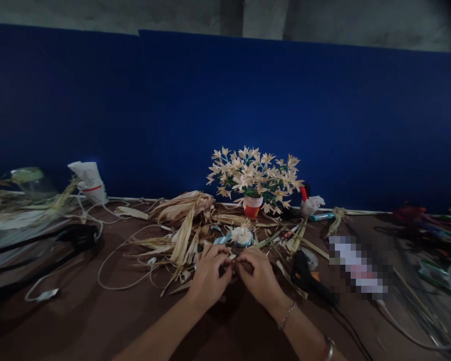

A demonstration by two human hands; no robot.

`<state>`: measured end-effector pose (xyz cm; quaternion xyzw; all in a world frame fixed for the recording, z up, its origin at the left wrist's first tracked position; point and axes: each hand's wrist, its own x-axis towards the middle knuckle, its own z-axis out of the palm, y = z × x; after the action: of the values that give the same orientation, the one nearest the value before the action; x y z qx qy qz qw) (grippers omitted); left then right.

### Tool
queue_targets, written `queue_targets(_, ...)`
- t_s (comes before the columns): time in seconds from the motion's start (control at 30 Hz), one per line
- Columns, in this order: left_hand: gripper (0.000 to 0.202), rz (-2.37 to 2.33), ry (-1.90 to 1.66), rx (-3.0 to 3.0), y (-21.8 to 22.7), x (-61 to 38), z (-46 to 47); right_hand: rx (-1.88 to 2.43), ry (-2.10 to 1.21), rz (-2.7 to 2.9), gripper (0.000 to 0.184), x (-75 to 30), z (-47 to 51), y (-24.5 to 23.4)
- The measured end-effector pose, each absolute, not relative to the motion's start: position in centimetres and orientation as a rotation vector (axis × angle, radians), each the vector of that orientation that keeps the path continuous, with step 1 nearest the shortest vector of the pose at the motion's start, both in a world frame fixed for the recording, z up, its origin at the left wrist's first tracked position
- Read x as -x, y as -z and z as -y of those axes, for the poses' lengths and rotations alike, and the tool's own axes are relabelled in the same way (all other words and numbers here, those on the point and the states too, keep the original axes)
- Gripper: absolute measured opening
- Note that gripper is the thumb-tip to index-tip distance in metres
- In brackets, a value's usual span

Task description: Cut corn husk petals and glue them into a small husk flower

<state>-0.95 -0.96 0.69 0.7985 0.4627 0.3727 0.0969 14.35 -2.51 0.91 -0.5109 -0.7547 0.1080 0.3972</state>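
Observation:
My left hand (209,273) and my right hand (258,275) meet over the brown table (78,316), fingertips pinched together on a small pale piece I cannot make out. Just beyond the fingers lies a small white husk flower on a bluish ring (241,235). Dried corn husk strips (184,220) are strewn to the left and behind the hands. A bracelet shows on my right wrist.
A red-and-white cup of cream husk flowers (253,180) stands at the back centre. A black glue gun (308,278) lies right of my right hand, its cord trailing off. White cables (113,260) loop on the left, near a white bag (90,181) and a glass jar (32,183).

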Motion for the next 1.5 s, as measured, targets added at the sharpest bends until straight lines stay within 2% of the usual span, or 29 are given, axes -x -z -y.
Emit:
queue_targets(0.27, 0.014, -1.597, -1.161, -2.347, -0.7, 1.2, 0.9, 1.448, 0.061, 1.856, 0.012, -13.8, 3.4, -1.7)
queue_targets(0.5, 0.012, -1.534, -1.017, -2.570, -0.6, 2.5, -0.4, 1.550, -0.026, 2.170, 0.014, -15.2, 2.8, -1.3)
queue_targets(0.73, 0.024, -1.479, -0.838, -2.764, 0.3, 1.5, -0.4, 1.679, 0.024, 2.213, 0.016, -14.8, 2.8, -1.2)
queue_targets(0.87, 0.017, -1.496, -0.778, -2.794, 0.3, 1.3, -0.5, 1.660, 0.018, 2.203, 0.014, -14.6, 2.8, -1.1)
queue_targets(1.17, 0.012, -1.486, -0.982, -2.657, -0.1, 1.7, -0.7, 1.636, -0.013, 2.092, 0.014, -15.0, 2.5, -0.8)
queue_targets(1.37, 0.014, -1.392, -1.040, -2.620, -0.7, 1.6, -0.4, 1.514, -0.063, 1.995, 0.026, -15.0, 2.0, -0.2)
queue_targets(1.5, 0.017, -1.303, -1.078, -2.614, -0.8, 1.3, -0.2, 1.421, -0.101, 1.990, 0.012, -14.9, 1.6, 0.2)
